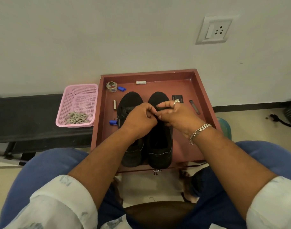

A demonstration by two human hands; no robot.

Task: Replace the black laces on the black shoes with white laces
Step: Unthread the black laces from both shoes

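Two black shoes stand side by side, toes toward the wall, in a reddish-brown tray (pixel 202 90) in front of the seated person's knees. Both hands meet over the laced part of the right shoe (pixel 160 146).

The left hand (pixel 139 118) has its fingers curled in tight, thumb against fingertips, pinching a black lace (pixel 163 107) at the spot where the two hands touch. The right hand (pixel 176 114) also has curled fingers. Its forefinger and thumb pinch the same lace, which runs as a dark strip across the shoe just under the knuckles. Against the black shoe I cannot tell how far the lace is threaded. This hand wears a ring (pixel 176 101), and a silver chain bracelet (pixel 199 131) sits on the wrist.

The left shoe (pixel 130 100) lies partly under the left hand, and its own dark lacing shows bunched at its outer side.

The white laces (pixel 77 118) lie in a loose bundle in the near end of a pink basket (pixel 82 91). The basket sits on a black tabletop (pixel 34 116), just beside the tray's left wall.

Around the shoes in the tray are:
- a roll of tape (pixel 111 86) in the far left corner, with a blue cap (pixel 121 88) beside it
- a second blue cap (pixel 113 122) by the left shoe
- a white cylinder (pixel 141 82) by the far wall
- a flat black card (pixel 177 97) beyond the right hand
- a dark stick (pixel 194 106) to the right of the hand

A wall socket (pixel 214 29) is set high on the wall.
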